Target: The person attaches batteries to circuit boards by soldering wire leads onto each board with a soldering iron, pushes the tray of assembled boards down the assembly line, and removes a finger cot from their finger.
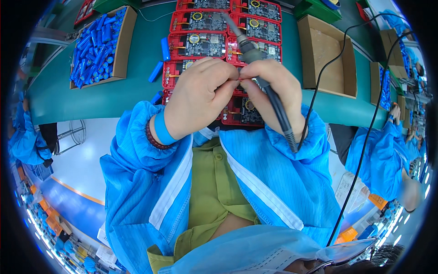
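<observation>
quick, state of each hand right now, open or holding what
Left hand: closed in a pinch; cannot tell whether it grips anything.
Right hand: closed, holding the soldering iron.

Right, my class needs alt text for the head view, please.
A person's left hand and right hand are nearly fingertip to fingertip over red-cased circuit boards on a green workbench, the right also holding a soldering iron. A cardboard box of blue cylindrical cells stands left, an open carton right.
</observation>
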Available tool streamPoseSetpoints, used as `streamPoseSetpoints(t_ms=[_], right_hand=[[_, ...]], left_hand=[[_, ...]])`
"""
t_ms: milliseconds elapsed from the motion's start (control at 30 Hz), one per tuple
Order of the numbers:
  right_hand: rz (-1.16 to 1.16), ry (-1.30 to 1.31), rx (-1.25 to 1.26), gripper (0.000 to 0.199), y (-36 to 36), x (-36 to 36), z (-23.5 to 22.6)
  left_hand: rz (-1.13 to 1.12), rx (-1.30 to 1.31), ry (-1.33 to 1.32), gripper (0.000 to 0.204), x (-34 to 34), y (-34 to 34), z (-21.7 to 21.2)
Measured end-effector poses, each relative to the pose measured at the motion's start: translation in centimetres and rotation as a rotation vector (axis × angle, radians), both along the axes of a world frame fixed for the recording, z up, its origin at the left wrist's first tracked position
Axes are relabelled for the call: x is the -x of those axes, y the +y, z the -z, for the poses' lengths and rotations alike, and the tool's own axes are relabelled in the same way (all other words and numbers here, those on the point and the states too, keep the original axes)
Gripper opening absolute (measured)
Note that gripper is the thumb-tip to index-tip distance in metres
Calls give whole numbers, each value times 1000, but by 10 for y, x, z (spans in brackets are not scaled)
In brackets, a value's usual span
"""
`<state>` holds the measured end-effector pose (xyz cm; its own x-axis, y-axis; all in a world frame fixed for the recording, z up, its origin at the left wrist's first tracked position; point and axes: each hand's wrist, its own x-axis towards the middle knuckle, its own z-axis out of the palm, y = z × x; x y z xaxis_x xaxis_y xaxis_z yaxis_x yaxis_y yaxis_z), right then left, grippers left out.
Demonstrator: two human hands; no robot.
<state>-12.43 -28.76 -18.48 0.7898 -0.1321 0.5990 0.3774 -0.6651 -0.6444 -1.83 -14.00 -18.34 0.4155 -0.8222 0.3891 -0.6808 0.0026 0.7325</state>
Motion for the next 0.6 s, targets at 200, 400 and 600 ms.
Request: streamPoseSetpoints(t_ms=[200, 400, 600], right_hand=[[6, -4, -8, 36, -1, 1, 8], [-20, 9, 36, 38, -7, 5, 4], [15, 28, 346, 36, -16, 21, -18]], left_hand=[[-7, -12, -35, 7, 2, -2, 0], [24, -46, -69, 11, 3, -5, -7], [83, -18, 60, 12, 8, -14, -14]])
